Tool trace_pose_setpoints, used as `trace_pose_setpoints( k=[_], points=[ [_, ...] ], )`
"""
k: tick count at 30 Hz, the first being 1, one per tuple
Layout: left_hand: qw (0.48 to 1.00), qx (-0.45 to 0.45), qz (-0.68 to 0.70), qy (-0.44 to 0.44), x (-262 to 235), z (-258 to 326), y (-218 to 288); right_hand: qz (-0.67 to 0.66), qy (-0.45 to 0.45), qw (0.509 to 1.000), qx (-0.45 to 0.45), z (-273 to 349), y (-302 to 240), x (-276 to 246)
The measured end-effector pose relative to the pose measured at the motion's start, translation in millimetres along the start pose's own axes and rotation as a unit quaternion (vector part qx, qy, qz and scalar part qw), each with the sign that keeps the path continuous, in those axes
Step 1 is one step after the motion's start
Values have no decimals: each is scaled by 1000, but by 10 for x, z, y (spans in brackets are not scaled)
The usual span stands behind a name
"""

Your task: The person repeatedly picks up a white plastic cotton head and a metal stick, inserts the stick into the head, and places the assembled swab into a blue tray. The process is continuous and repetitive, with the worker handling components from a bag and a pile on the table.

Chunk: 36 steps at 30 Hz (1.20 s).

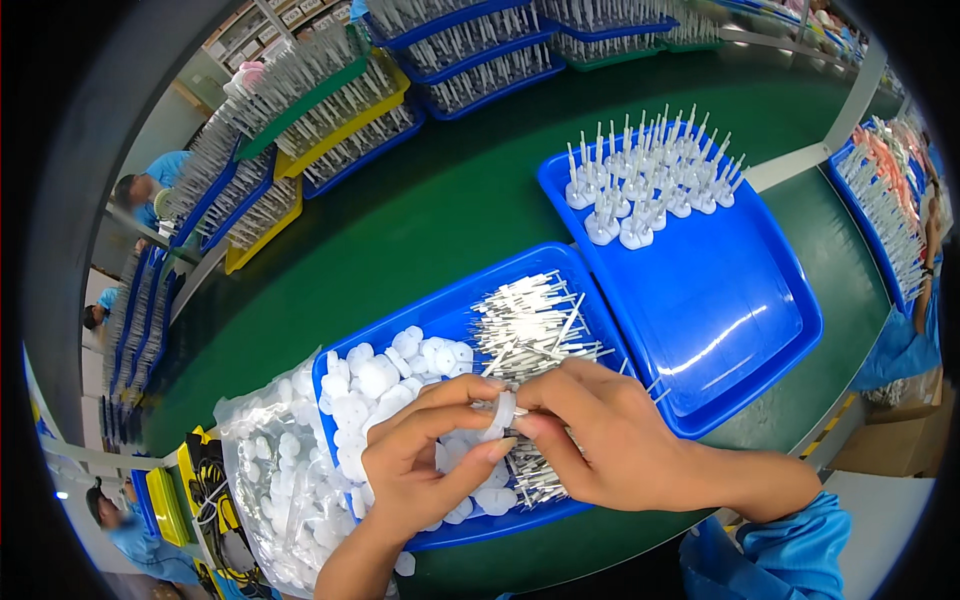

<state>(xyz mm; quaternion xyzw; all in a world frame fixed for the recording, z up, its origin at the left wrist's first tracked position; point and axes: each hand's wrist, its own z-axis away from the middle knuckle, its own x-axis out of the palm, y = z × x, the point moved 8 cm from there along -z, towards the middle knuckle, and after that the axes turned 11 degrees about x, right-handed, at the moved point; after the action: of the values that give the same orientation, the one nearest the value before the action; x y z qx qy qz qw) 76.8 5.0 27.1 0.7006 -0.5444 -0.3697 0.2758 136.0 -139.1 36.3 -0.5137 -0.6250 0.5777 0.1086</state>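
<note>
My left hand [425, 450] pinches a small white plastic disc [503, 412] between thumb and fingers, its edge turned upward. My right hand [615, 440] is closed against the disc's right side; its fingertips hide what they grip. Both hands are above a blue tray [345, 340]. White plastic discs [378, 376] fill the left part of that tray, and a heap of thin white-and-grey rods [530, 315] lies in its right part. Beyond to the right, a second blue tray [700, 320] carries several white bases with upright rods [640, 180] at its far end.
A clear plastic bag [275, 470] of white discs lies left of the near tray. Stacked trays of upright rods [320, 120] line the far side of the green table [440, 190]. At the right stand another rod tray [880, 215] and a cardboard box [885, 440]. Other people work at the left.
</note>
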Motion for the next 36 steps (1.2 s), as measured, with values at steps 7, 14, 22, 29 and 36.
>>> trace_pose_setpoints(
  k=[7,14,22,29,36],
  points=[
    [991,86,-102,-7,38,-96,195,-20,-12,1000,-4,-19,2,-73],
    [951,205,-224,-64,120,-54,355,-68,-19,997,12,-1,18,-56],
    [956,171,-232,-60,141,-70,350,-63,-5,998,-25,-8,-16,-74],
    [984,76,-161,25,-27,-78,187,17,-60,996,-65,-230,-24,-173],
    [983,-114,-49,136,-290,10,-130,378,-136,900,-173,-359,360,7]
  ],
)
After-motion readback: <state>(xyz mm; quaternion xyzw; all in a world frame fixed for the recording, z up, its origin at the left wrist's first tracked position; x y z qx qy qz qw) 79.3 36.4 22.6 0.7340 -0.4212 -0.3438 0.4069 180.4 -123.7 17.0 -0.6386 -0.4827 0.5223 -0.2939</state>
